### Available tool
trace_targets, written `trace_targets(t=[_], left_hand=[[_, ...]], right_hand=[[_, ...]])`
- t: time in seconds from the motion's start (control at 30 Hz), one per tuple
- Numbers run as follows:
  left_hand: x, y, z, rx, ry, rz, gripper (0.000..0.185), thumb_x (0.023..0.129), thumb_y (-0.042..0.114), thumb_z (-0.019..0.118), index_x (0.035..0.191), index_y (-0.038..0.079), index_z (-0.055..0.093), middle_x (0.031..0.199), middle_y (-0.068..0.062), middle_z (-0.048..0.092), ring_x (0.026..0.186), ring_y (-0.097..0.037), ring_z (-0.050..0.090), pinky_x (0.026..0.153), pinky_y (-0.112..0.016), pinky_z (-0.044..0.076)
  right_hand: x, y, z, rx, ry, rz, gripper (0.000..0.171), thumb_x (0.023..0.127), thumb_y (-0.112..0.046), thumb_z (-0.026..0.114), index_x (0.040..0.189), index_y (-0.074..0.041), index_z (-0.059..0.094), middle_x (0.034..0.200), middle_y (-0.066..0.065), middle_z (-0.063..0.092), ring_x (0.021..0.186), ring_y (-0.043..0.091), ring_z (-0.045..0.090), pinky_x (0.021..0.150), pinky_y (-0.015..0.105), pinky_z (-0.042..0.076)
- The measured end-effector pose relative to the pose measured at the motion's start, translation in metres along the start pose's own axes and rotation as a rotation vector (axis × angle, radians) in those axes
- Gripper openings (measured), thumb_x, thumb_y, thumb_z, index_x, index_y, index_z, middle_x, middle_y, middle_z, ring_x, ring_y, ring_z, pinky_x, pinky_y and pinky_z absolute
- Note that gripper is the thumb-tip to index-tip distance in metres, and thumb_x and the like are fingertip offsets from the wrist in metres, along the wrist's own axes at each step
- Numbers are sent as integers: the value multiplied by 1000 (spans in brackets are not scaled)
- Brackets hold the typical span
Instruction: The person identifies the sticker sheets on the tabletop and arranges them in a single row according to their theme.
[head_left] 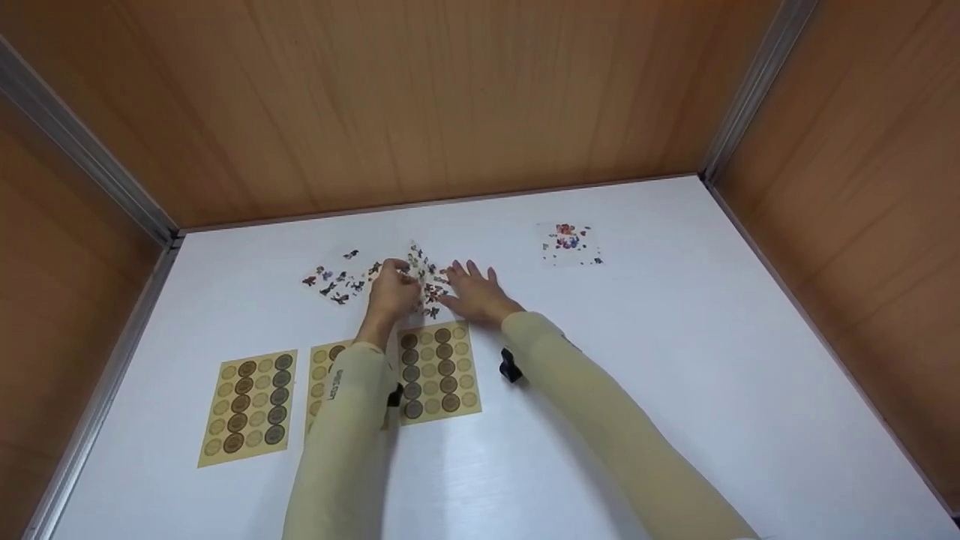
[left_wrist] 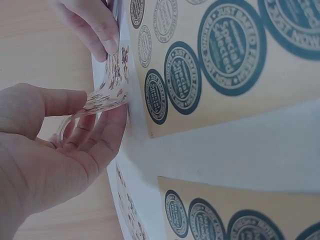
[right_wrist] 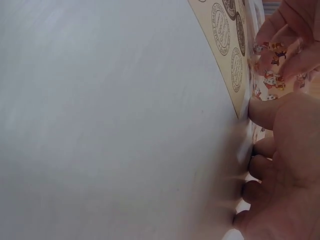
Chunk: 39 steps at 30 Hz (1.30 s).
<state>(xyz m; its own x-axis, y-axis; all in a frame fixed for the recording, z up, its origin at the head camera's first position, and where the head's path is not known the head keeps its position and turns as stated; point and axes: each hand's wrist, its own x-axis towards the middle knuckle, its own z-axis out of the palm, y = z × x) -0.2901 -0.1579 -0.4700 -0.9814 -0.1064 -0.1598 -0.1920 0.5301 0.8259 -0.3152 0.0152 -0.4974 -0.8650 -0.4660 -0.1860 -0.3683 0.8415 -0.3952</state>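
Note:
My left hand [head_left: 391,289] pinches a clear sticker sheet [head_left: 421,264] printed with small cartoon figures and curls its edge up off the white table [head_left: 675,337]. In the left wrist view the thumb and fingers of that left hand [left_wrist: 95,107] hold the bent clear sheet [left_wrist: 112,85]. My right hand [head_left: 472,291] lies flat beside it with fingers spread, pressing the sheet's other side down. In the right wrist view the right hand's fingertips [right_wrist: 262,112] push against the table next to the figure sheet [right_wrist: 272,65].
Three tan sheets of round labels lie in front of the hands: one at left [head_left: 247,405], one [head_left: 328,375] partly under my left sleeve, one [head_left: 439,371] just below the hands. More small figure stickers [head_left: 334,281] lie to the left. Another small sticker sheet [head_left: 571,244] lies far right. Wooden walls enclose the table.

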Motion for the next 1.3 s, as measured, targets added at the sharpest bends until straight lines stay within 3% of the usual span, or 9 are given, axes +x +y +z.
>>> trace_targets(t=[0.3, 0.47, 0.7, 0.83, 0.93, 1.07, 1.17, 1.3], left_hand=[[0, 5, 6, -63, 1, 7, 46, 97, -1, 56, 141, 4, 43, 120, -15, 63, 94, -26, 65, 77, -35, 56], [0, 6, 10, -55, -2, 11, 46, 98, 0, 57, 142, 4, 44, 120, -15, 64, 93, -23, 65, 73, -31, 54], [0, 4, 5, -108, 26, 16, 42, 99, -3, 53, 140, 3, 45, 120, -15, 64, 92, -23, 65, 72, -31, 55], [-3, 12, 1, -176, 55, 57, 41, 100, -3, 53, 139, 3, 44, 119, -14, 62, 96, -23, 65, 74, -31, 58], [-5, 23, 1, -288, 94, 108, 41, 100, -2, 56, 138, 3, 44, 118, -15, 61, 96, -25, 67, 75, -31, 60], [-11, 39, 8, -505, 116, 161, 42, 99, -3, 59, 137, 2, 42, 117, -16, 60, 95, -27, 68, 76, -34, 62], [-20, 49, 18, -663, 82, 156, 45, 98, -4, 60, 138, 1, 40, 117, -16, 59, 93, -26, 68, 77, -35, 62], [-32, 59, 39, -751, -4, 109, 45, 99, -2, 60, 139, 3, 39, 115, -14, 59, 90, -25, 68, 78, -36, 62]], right_hand=[[-3, 9, -6, -9, 7, -8, 69, 107, -46, 44, 161, -7, 25, 167, 15, 17, 154, 36, 10, 122, 60, 6], [-4, 13, -6, -20, 3, 17, 69, 107, -46, 44, 161, -7, 24, 167, 15, 16, 154, 36, 10, 122, 59, 6], [-4, 13, -7, 127, 60, -10, 77, 106, -42, 52, 163, -7, 14, 167, 15, 16, 153, 35, 14, 123, 56, 4], [-4, 15, -13, 341, 144, 11, 85, 105, -41, 55, 162, -3, 5, 164, 19, 24, 150, 32, 26, 124, 43, 16], [-7, 19, -22, 570, 199, 54, 89, 103, -45, 57, 162, -3, 7, 159, 20, 34, 146, 29, 37, 121, 36, 28], [-14, 27, -36, 1009, 164, 106, 87, 100, -39, 65, 163, -8, 14, 153, 20, 46, 135, 32, 52, 111, 42, 43], [-28, 37, -44, 1290, 89, 120, 82, 100, -27, 67, 163, -12, 18, 150, 20, 49, 126, 38, 58, 103, 49, 50], [-50, 54, -55, 1377, 67, 96, 70, 102, -15, 64, 161, -15, 26, 138, 19, 56, 117, 38, 64, 95, 47, 56]])
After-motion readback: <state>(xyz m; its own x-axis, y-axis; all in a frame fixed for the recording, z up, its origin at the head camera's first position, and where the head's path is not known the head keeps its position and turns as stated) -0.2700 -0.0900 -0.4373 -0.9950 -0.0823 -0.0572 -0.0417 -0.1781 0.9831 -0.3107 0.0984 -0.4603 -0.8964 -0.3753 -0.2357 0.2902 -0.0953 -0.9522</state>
